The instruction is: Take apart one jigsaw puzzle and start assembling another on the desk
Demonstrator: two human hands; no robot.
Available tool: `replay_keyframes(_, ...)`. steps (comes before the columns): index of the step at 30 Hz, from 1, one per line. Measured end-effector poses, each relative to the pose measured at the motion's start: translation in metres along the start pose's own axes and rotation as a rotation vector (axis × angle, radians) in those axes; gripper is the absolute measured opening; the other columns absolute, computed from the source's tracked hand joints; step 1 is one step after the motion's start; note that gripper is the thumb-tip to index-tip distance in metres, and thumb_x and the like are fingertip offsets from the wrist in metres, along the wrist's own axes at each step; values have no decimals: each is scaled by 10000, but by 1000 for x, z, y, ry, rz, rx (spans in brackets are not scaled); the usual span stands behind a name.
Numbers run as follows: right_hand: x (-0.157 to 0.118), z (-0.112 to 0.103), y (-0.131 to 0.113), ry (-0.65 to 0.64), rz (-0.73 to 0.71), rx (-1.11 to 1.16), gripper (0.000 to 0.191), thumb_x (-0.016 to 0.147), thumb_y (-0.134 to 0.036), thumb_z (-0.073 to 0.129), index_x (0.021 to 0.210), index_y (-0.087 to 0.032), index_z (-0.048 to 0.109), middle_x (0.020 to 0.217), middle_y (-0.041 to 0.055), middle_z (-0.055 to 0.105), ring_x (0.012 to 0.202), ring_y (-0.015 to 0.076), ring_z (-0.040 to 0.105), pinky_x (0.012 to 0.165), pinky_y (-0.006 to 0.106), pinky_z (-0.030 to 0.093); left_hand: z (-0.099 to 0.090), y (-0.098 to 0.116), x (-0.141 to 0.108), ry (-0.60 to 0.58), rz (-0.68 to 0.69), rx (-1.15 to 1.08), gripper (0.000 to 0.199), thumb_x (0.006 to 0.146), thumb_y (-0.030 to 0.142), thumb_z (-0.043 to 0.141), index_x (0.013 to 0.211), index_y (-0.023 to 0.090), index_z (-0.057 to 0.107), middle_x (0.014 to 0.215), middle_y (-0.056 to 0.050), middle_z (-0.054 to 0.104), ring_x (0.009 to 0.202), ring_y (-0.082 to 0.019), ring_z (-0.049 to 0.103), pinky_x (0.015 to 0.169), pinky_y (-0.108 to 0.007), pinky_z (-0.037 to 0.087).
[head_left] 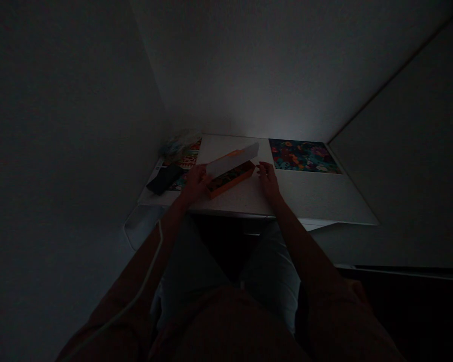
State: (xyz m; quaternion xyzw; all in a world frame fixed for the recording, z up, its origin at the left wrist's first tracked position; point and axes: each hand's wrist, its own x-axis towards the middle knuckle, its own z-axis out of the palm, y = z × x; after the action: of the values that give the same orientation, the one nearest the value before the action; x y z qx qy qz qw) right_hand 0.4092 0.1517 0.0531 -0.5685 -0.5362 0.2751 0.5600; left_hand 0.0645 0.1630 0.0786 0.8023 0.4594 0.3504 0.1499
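Note:
A long orange box [230,186] lies at a slant on the white table, its lid [234,160] raised and pale on the inside. Dark patterned contents [228,176] show within; the dim light hides what they are. My left hand [197,182] is at the box's left end, fingers closed around the edge near the lid. Just off the right end is my right hand [267,178], its fingers loosely bent and apart, with nothing visible in them.
Left on the white table [305,196] are a dark flat object [164,179], a crumpled clear plastic bag [179,143] and a patterned sheet [189,157]. A floral sheet [304,156] lies at the back right. Walls enclose the table; a pale cable [151,271] runs along my left arm.

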Motion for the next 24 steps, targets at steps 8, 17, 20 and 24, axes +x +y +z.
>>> replay_keyframes(8,-2,-3,-2,-19,-29,106,592,1017,-819,528,1416,-402,661,1485,115,743,1363,363,697,1144,620,592,-5,22,-15,-84,-41,9,737,905,813,755,1475,348,708,1666,-137,552,1618,-397,459,1394,-642,350)
replay_keyframes(17,-4,1,-2,-133,-114,5,503,847,-566,802,1311,-423,669,1346,113,788,1157,402,771,1013,705,658,0,24,-17,-103,24,96,971,742,661,1023,1518,249,609,1679,-185,474,1609,-444,401,1378,-686,347)
replay_keyframes(20,-3,1,-2,-140,-120,-38,575,803,-508,801,1344,-415,630,1356,116,791,1170,403,780,1029,714,660,2,22,-18,-89,35,107,918,776,575,1010,1524,238,598,1688,-178,477,1601,-441,411,1373,-681,369)
replay_keyframes(24,-3,1,0,-129,-122,-103,570,774,-489,800,1309,-395,625,1378,135,786,1239,420,769,1107,740,625,5,21,-19,-59,65,127,920,776,531,1005,1539,214,599,1673,-191,504,1618,-430,425,1401,-633,367)
